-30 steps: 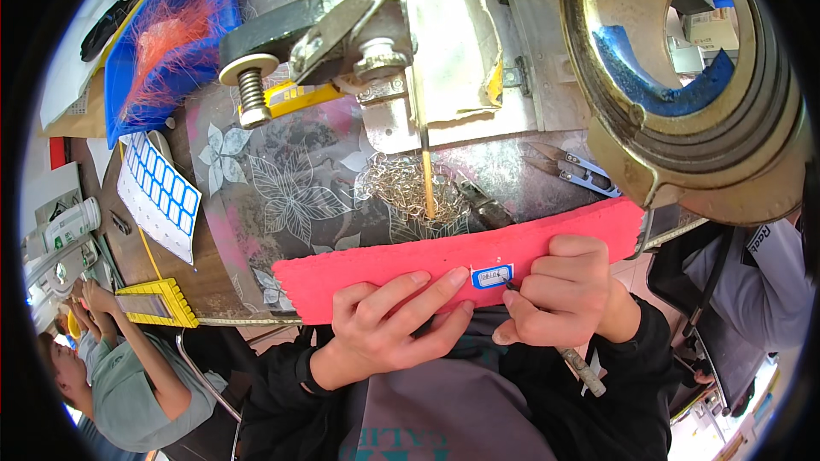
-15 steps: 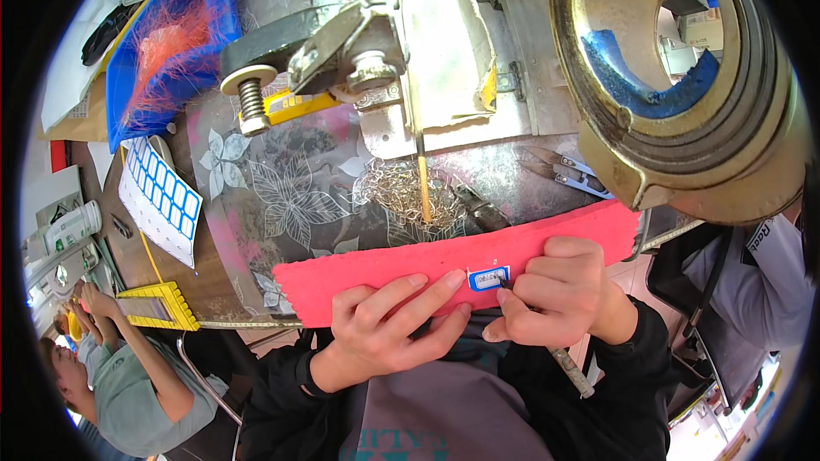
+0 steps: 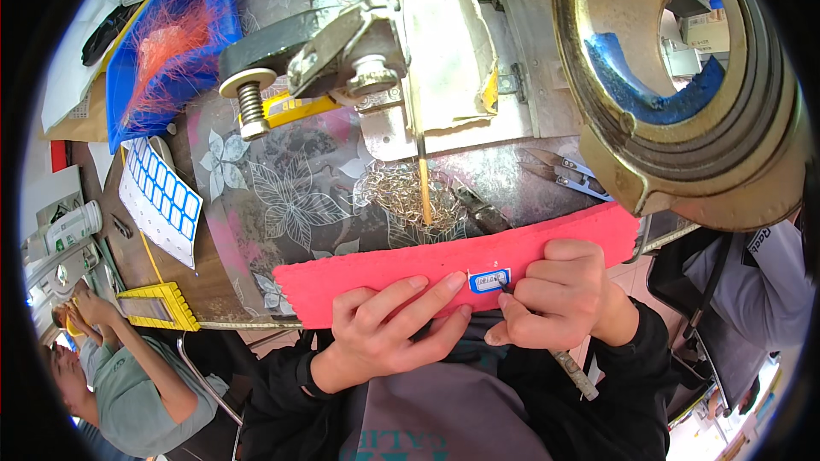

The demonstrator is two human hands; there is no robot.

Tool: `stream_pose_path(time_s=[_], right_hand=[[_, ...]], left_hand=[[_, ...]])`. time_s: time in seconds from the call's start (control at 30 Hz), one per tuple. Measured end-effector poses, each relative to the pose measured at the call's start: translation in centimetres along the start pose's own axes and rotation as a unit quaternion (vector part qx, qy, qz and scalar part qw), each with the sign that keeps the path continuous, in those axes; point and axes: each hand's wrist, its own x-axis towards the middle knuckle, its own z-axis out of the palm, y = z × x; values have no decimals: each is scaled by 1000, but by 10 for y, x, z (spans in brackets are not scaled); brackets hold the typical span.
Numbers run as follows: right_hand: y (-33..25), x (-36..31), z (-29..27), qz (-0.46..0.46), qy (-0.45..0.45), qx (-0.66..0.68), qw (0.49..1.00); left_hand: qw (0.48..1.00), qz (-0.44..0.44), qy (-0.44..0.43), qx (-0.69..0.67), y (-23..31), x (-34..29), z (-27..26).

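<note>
A long red foam strip (image 3: 393, 266) with scalloped ends lies across the table's near edge. My left hand (image 3: 393, 324) grips its lower edge, fingers over the front; the thumb is mostly hidden. My right hand (image 3: 559, 294) is closed around a pen (image 3: 574, 374), whose pale patterned barrel sticks out below the palm. The pen's dark tip touches the right side of a small blue-bordered white label (image 3: 489, 280) stuck on the strip. Handwritten marks show on that label. Its left edge lies beside my left fingertips.
Beyond the strip lie a heap of fine chain (image 3: 401, 196), thread snips (image 3: 568, 172) and a metal clamp arm (image 3: 325, 51). A large brass-coloured lamp housing (image 3: 615, 154) overhangs the right. At left are a label sheet (image 3: 162, 201), a blue bin (image 3: 224, 8) with red threads, and a seated person (image 3: 145, 401).
The pen's lower end has swung slightly down and right as my right hand shifts a little. My left hand and the strip stay nearly still. The person at left has moved their hands.
</note>
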Motion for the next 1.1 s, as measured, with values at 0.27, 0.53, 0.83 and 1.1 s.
stream_pose_path(time_s=[0.27,0.53,0.83,1.1], right_hand=[[1,-1,-2,-1,-8,-3,1000],[2,-5,-4,0,0,-2,1000],[3,-6,-2,1,8,-10,1000],[2,-6,2,2,14,-21,1000]], left_hand=[[1000,2,-1,4,0,1,-1],[1000,9,0,6,-1,-1,1],[1000,8,6,9,-1,1,1],[1000,3,2,7,0,0,1]])
